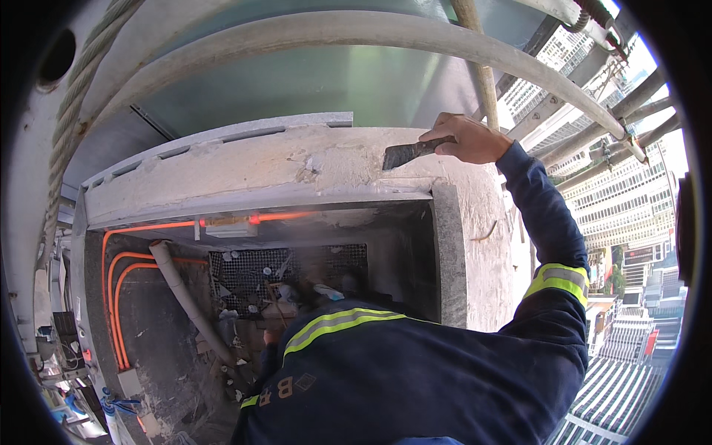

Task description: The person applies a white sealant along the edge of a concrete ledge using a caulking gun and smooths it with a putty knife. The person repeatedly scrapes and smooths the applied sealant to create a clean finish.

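My right hand (475,141) reaches out to the upper right, its fingers closed around a dark, worn putty knife (404,154). The knife's flat end rests on or just over the rough, pale concrete ledge (252,163); contact cannot be made out for sure. Close to the blade, the ledge has a patched, uneven area (326,165). What looks like my left hand (273,337) is low beside my body, mostly hidden by my dark sleeve and jacket. Its fingers do not show clearly.
Below the ledge is a recess with orange conduits (111,289), a slanting grey pipe (185,289) and dark mesh (245,271) strewn with rubble. A curved pale pole (356,28) crosses overhead. Thick rope (81,96) hangs left. Tall buildings (630,193) stand far below right.
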`<state>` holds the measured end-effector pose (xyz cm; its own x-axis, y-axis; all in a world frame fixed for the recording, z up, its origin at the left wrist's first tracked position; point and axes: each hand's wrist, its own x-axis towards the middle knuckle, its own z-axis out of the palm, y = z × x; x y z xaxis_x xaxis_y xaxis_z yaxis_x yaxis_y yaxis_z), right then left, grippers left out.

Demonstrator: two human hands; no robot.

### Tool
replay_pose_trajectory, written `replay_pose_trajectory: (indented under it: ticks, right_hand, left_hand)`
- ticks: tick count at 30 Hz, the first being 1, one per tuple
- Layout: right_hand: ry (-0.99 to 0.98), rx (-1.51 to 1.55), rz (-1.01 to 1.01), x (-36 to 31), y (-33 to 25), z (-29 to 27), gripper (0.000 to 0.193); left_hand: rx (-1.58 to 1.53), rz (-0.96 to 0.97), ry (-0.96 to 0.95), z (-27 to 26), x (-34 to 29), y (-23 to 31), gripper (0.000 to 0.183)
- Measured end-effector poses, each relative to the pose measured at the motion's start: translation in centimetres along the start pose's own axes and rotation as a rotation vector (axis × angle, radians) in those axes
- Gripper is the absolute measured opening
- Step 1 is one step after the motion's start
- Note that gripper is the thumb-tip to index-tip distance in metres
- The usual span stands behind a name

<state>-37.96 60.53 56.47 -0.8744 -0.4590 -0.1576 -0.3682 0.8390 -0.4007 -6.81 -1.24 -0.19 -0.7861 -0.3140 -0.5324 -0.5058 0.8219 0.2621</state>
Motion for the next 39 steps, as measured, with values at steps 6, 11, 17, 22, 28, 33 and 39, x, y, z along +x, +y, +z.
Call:
replay_pose_trajectory:
  ticks: [6,11,17,22,28,33,39]
  right_hand:
    - [0.048,0.138,-0.111,5.7,-2.7,5.2,0.037]
    - [0.067,0.09,-0.178,9.8,-3.6,7.7,0.039]
    - [0.081,0.062,-0.223,9.1,-2.9,9.5,0.04]
    - [0.084,0.02,-0.201,7.6,-1.3,8.6,0.04]
    - [0.076,-0.017,-0.143,6.6,-2.5,4.5,0.036]
    - [0.241,0.131,-0.128,6.1,-4.3,3.6,0.034]
    - [0.006,0.848,-0.039,5.8,-10.8,4.9,0.047]
  left_hand:
    - [0.261,0.376,0.053,-2.5,-0.6,2.6,0.029]
    - [0.361,0.362,0.174,-1.8,-2.9,0.9,0.022]
    - [0.244,0.222,0.062,2.1,-6.7,-2.4,0.023]
    - [0.063,0.019,0.019,3.7,-7.0,-3.7,0.025]
    - [0.064,0.022,0.009,3.0,-4.2,-3.1,0.027]
    - [0.083,0.057,0.087,-1.7,-1.5,-1.0,0.03]
    - [-0.453,-0.038,0.257,-7.9,-5.1,5.6,0.031]
